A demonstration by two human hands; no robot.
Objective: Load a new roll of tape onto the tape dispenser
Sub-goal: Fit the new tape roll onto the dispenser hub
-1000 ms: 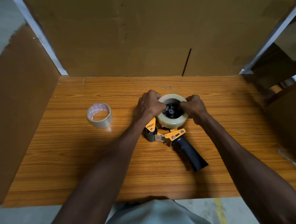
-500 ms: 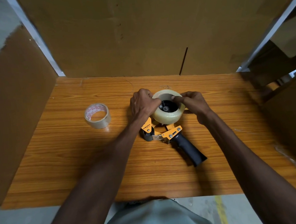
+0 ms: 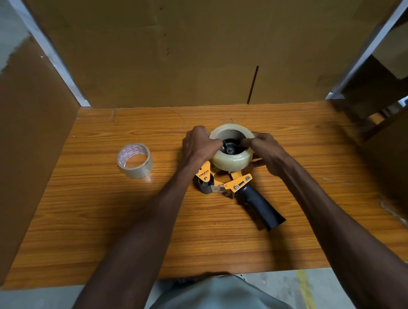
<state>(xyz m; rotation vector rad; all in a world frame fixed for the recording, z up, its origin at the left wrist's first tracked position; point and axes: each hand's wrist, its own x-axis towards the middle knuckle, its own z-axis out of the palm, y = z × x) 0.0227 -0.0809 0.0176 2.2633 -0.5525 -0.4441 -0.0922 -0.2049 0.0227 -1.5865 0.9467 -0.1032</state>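
We see the left hand [image 3: 198, 143] curled over the left rim of the clear tape roll [image 3: 233, 157], its fingers reaching into the core, while the right hand [image 3: 266, 152] grips the right side of the same roll, fingertips hooked over the top edge toward the hub and thumb low on the outer wall. The roll is thick, glossy and milky-translucent, and it sits flat around the black hub [image 3: 229, 148] of the tape dispenser [image 3: 236, 186], a little above the centre of the frame. The dispenser lies on its side on the worktop [image 3: 105, 226]: orange plates with dark lettering, a black roller at its lower left end, and a black handle pointing toward the lower right. Compared with half a second ago, the fingers of both hands have slid further over the rim toward the hub, and the roll appears lower on the hub, though we cannot tell whether it is fully seated. A second, thinner roll [image 3: 135, 161] with red print on its inner core stands well apart to the left, in the middle left of the frame. Brown cardboard panels [image 3: 187, 43] wall in the worktop at the top and on both sides.
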